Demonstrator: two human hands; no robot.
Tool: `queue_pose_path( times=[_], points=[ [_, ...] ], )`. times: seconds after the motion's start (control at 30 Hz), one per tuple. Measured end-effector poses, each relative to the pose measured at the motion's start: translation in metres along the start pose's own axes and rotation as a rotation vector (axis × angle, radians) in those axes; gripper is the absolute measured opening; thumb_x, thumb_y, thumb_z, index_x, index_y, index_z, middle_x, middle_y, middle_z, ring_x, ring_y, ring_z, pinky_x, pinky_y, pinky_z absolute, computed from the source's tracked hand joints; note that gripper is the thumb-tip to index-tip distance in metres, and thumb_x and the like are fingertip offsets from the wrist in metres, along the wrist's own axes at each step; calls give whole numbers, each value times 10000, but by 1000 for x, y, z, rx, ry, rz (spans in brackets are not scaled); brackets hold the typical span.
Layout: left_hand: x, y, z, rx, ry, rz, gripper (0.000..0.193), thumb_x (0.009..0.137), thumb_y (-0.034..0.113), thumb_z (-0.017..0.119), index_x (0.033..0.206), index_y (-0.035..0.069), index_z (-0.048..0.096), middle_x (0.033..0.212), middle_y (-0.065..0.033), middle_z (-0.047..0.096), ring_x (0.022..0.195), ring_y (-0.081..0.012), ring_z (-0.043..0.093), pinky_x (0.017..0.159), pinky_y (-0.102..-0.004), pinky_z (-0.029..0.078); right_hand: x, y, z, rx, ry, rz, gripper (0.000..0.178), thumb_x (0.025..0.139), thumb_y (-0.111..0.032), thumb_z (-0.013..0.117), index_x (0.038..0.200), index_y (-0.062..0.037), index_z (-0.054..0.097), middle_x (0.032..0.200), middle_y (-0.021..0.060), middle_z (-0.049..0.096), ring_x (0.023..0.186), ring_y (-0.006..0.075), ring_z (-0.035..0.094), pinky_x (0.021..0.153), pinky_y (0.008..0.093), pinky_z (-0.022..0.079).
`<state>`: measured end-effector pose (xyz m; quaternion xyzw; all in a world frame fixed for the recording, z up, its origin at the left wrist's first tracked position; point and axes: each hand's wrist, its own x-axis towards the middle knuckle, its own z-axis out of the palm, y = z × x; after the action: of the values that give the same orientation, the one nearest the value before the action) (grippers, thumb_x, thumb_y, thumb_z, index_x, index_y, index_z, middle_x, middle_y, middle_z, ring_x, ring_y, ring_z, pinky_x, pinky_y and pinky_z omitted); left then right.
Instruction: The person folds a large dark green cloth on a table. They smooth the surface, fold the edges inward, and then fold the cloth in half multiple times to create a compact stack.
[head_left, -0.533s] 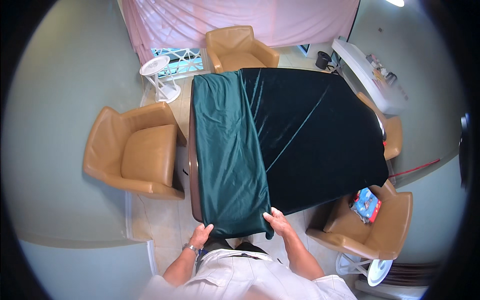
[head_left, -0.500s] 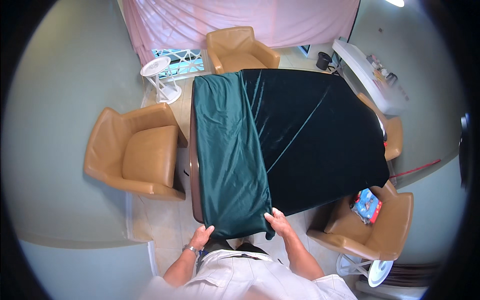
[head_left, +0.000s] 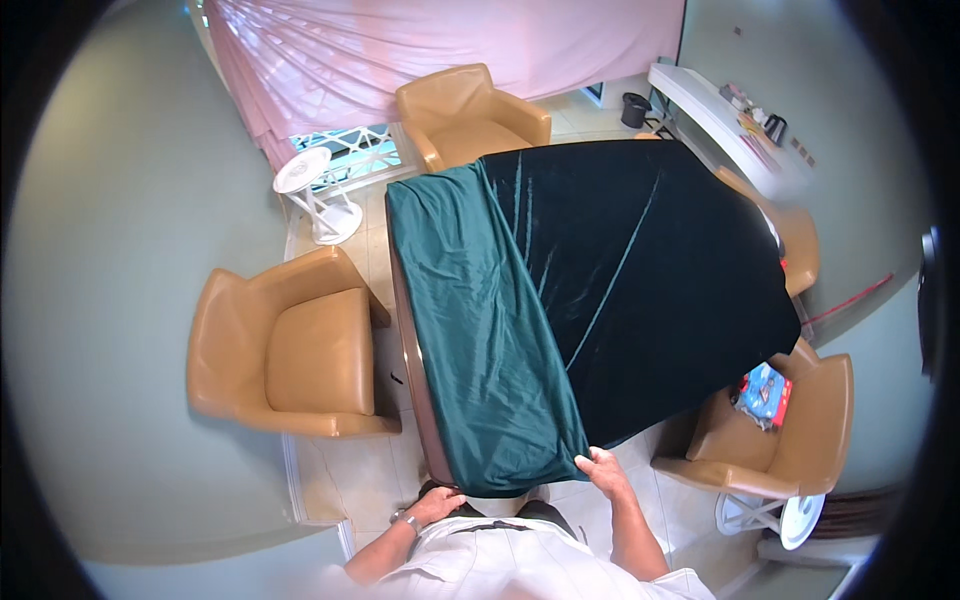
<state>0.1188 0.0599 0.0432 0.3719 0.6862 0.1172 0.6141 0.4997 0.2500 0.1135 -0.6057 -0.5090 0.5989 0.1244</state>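
A large cloth lies over a table (head_left: 411, 370), its dark green-black velvet side (head_left: 650, 270) facing up on the right. Along the left a strip is folded back, showing a shiny green underside (head_left: 480, 340). At the near left corner of that strip, my left hand (head_left: 436, 504) is closed on the cloth's edge. My right hand (head_left: 605, 472) pinches the cloth near the strip's other near corner, close to the fold. The table's brown rim shows along the left side; the cloth hides most of its top.
Tan armchairs stand around the table: one at left (head_left: 320, 345), one at the far side (head_left: 470, 115), others at right. A colourful package (head_left: 766, 395) rests on the near right chair (head_left: 815, 410). White side tables (head_left: 330, 215) and a wall shelf (head_left: 715, 125) stand farther out.
My view has turned, shifting the near end of the table rightward and lower in the picture. Both hands have kept hold of the cloth, and the folded strip is slightly more wrinkled.
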Motion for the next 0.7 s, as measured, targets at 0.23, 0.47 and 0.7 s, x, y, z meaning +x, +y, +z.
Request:
queue_pose_path(
  times=[0.23, 0.47, 0.7],
  points=[
    [23, -70, -108, -485, 76, -18, 368, 1045, 278, 643, 1294, 13, 697, 1101, -82, 768, 907, -170, 727, 841, -318, 587, 11, 20, 46, 28, 372, 216, 224, 928, -193, 756, 1049, -6, 732, 946, 21, 695, 857, 142, 610, 801, 347, 518],
    [44, -116, -234, -333, 23, -135, 324, 1054, 253, 620, 1297, 45, 670, 1135, -71, 754, 861, -144, 720, 737, -290, 585, 9, 49, 71, 164, 664, 179, 114, 949, -117, 713, 1008, -20, 705, 908, 17, 698, 838, 149, 624, 793, 347, 519],
    [96, -79, -310, -358, 82, -39, 348, 1051, 266, 621, 1309, 34, 646, 1110, -82, 748, 867, -168, 728, 736, -305, 597, 16, 18, 119, -500, 1131, 105, 396, 859, -79, 745, 1232, 5, 645, 1195, 227, 672, 1195, 430, 604, 1072, 510, 452]
  ],
)
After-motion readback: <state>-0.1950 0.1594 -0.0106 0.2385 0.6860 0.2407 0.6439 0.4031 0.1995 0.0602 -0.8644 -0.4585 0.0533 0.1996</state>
